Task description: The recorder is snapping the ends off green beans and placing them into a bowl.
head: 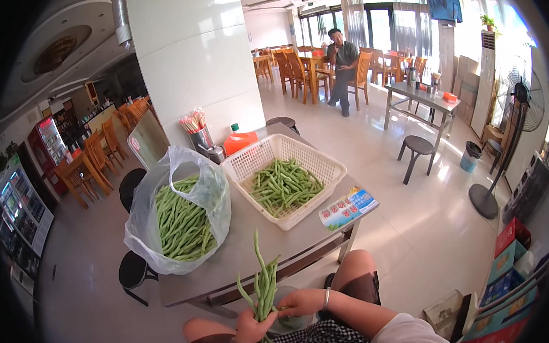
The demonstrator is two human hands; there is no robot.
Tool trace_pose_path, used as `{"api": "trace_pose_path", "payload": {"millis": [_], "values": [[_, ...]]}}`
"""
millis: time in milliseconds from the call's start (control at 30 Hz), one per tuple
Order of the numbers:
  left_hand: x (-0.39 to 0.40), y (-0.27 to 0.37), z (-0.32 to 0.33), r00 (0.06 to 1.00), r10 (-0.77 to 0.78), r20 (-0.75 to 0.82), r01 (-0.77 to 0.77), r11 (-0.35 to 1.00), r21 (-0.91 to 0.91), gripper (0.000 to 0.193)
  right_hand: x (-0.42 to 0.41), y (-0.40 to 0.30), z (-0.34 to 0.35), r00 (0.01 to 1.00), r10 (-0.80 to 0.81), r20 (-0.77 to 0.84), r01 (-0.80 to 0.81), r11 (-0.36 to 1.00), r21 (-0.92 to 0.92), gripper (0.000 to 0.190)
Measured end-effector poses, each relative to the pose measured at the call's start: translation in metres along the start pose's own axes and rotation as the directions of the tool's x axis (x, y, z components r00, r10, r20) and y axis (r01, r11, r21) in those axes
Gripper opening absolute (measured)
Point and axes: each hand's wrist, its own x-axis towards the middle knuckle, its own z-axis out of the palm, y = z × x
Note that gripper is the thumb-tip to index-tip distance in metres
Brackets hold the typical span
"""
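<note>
My left hand (250, 327) grips a bunch of long green beans (266, 286) upright above my lap. Close beside it, my right hand (302, 303), with a bracelet at the wrist, pinches the end of a green bean low in the bunch; its fingertips are partly hidden. Under my hands is a clear plastic container or bag (290, 292), mostly covered by them. On the table (244, 243), a translucent plastic bag (138, 230) full of whole green beans stands at the left. To its right, a cream perforated plastic basket (321, 162) holds shorter bean pieces (285, 186).
A printed sheet (348, 209) lies at the table's right corner. Chopsticks in a metal holder (200, 136), a metal pot (216, 154) and an orange box (240, 142) stand by the tiled pillar (192, 53). Stools (134, 271) flank the table. A person (343, 59) sits farther back.
</note>
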Motion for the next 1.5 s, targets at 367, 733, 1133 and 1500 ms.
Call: {"api": "trace_pose_path", "payload": {"millis": [367, 733, 1133, 1500], "values": [[-0.002, -0.003, 0.016, 0.976, 0.167, -0.141, -0.117, 0.944, 0.308, 0.022, -0.006, -0.013, 0.01, 0.996, 0.032, -0.087, -0.084, 0.72, -0.689, 0.026], [-0.014, 0.012, 0.034, 0.968, 0.227, -0.104, -0.127, 0.806, 0.578, 0.031, -0.009, 0.012, 0.015, 0.984, -0.086, -0.158, -0.044, 0.737, -0.674, 0.02], [-0.003, -0.012, 0.03, 0.981, -0.051, -0.189, 0.049, 0.999, -0.015, 0.018, -0.005, 0.01, 0.014, 0.979, -0.176, -0.106, 0.019, 0.591, -0.806, 0.025], [-0.006, 0.017, 0.028, 0.994, -0.003, -0.11, 0.057, 0.867, 0.496, 0.033, -0.004, -0.014, 0.002, 0.993, -0.118, -0.001, 0.063, 0.54, -0.839, 0.021]]}}
